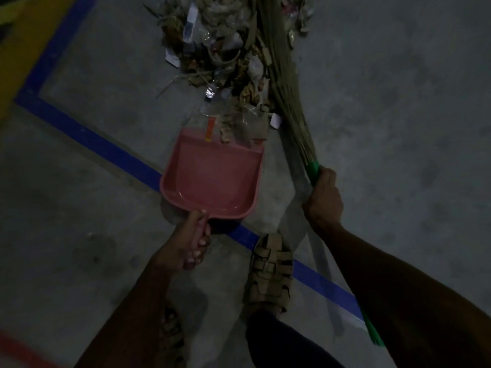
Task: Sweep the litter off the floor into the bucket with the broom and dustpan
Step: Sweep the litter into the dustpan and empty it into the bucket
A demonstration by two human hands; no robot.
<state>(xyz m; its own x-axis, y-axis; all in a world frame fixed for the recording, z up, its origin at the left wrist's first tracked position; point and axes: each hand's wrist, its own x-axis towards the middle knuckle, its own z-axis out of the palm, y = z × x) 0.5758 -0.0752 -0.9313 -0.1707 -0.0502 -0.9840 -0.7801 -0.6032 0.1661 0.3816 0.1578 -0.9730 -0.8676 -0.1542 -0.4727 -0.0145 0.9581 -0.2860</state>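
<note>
Head view: no legible writing. One pink dustpan (212, 179), handle gripped by left hand (186, 243); one grass broom (287, 102), green handle gripped by right hand (322, 200). One litter pile (225, 57) touching the pan lip, broom alongside.

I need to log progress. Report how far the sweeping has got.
Done: litter pile is gathered at the pink dustpan mouth.
In hand: left hand grips the dustpan handle; right hand grips the broom beside the pile. A few scraps sit at the lip; the pan is otherwise bare.
Left: sweeping in, tipping into the bucket, which is out of view.
</note>
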